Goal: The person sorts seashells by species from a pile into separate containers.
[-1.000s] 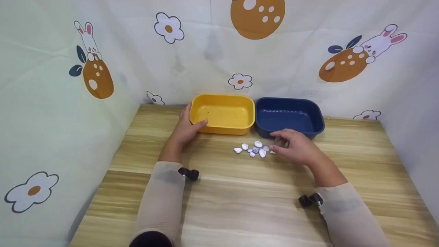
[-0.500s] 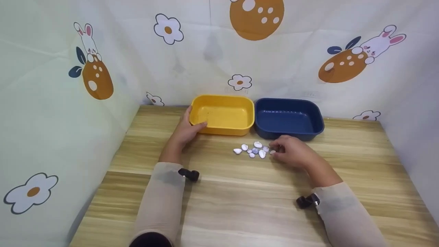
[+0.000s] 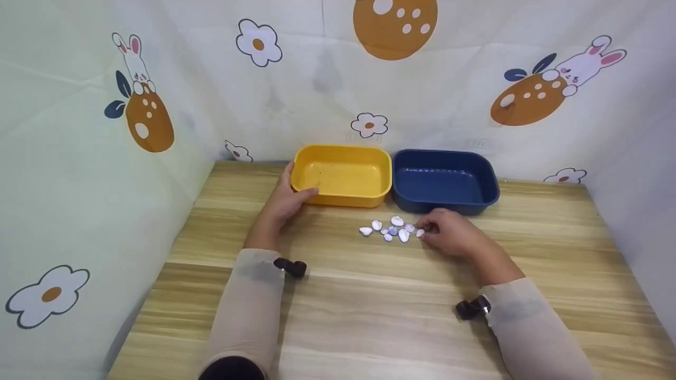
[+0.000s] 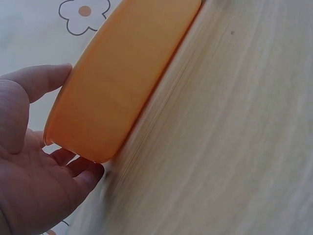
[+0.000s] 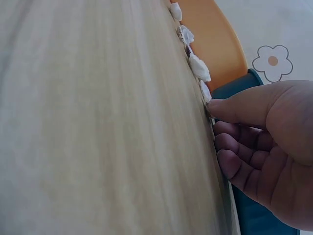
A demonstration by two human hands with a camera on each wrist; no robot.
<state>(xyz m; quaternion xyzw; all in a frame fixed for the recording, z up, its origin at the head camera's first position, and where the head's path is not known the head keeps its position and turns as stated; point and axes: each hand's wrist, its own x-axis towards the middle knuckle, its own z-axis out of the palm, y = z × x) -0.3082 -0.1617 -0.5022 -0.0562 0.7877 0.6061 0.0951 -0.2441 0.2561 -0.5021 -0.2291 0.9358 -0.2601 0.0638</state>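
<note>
Left hand [image 3: 285,199] gripping yellow bin [image 3: 348,201]; right hand [image 3: 454,232] resting half-curled at end shell [image 3: 420,233], cannot tell whether pinching. Other shells [image 3: 404,236] lying on table [image 3: 359,306], none showing in yellow bin or blue bin [image 3: 443,159]; gathering seemingly all remaining.

I see white and bluish shell-like pieces [image 3: 393,231] lying clustered. Behind them, a yellow tub [image 3: 346,184] stands just beside a blue tub [image 3: 443,187].

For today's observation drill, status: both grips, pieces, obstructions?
Left grip holds yellow tub. Right grip at rightmost piece, pinch unclear. Other pieces on table, before tubs. No obstruction seen.
</note>
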